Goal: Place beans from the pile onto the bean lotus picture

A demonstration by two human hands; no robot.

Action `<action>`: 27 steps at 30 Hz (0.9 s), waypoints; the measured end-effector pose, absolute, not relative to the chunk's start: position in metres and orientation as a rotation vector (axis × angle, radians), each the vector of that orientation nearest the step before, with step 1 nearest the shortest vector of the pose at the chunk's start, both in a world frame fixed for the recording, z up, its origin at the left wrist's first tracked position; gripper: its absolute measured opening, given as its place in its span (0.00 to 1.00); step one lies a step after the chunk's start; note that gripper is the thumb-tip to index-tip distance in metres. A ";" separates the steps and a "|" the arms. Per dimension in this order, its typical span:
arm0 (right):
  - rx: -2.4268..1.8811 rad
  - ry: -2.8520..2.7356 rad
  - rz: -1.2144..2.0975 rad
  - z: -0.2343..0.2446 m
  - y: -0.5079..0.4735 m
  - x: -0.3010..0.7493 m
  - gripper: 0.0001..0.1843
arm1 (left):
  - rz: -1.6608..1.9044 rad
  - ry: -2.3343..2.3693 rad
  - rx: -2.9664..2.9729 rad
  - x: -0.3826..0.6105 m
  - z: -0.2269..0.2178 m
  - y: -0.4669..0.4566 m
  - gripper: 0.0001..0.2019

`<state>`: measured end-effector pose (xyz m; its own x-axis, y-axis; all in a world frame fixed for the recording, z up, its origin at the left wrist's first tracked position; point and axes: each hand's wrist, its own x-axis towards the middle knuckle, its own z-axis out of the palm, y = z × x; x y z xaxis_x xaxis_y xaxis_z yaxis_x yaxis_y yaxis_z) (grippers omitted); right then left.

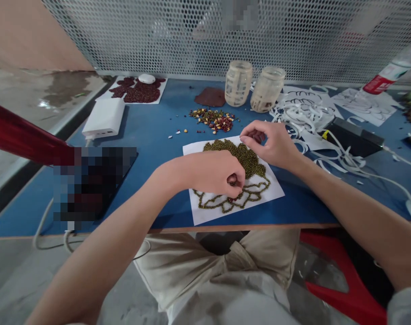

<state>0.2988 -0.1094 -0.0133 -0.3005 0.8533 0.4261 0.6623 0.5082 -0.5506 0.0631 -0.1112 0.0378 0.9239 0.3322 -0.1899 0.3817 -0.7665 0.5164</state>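
A white sheet (273, 192) lies at the front edge of the blue table (147, 131). It carries a lotus-shaped pattern of green beans (246, 155), filled at the top and only outlined below. My left hand (214, 174) rests on the sheet, fingers curled around dark red beans (233, 180) at the pattern's lower part. My right hand (271, 144) hovers at the sheet's upper right corner, thumb and fingers pinched, with red beans cupped in the palm.
A loose pile of mixed beans (214, 119) lies behind the sheet. Two plastic jars (238, 83) stand further back, with paper strips (303, 110) and a black box (356, 137) to the right. A white power bank (103, 118) and another bean sheet (137, 90) sit at left.
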 end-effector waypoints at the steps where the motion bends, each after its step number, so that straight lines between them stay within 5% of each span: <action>1: -1.233 -2.062 0.359 -0.013 -0.110 0.298 0.08 | -0.120 0.503 2.514 0.063 0.035 -0.113 0.09; 27: -1.104 -2.127 0.434 -0.012 -0.114 0.299 0.07 | -0.190 0.640 2.518 0.063 0.042 -0.117 0.03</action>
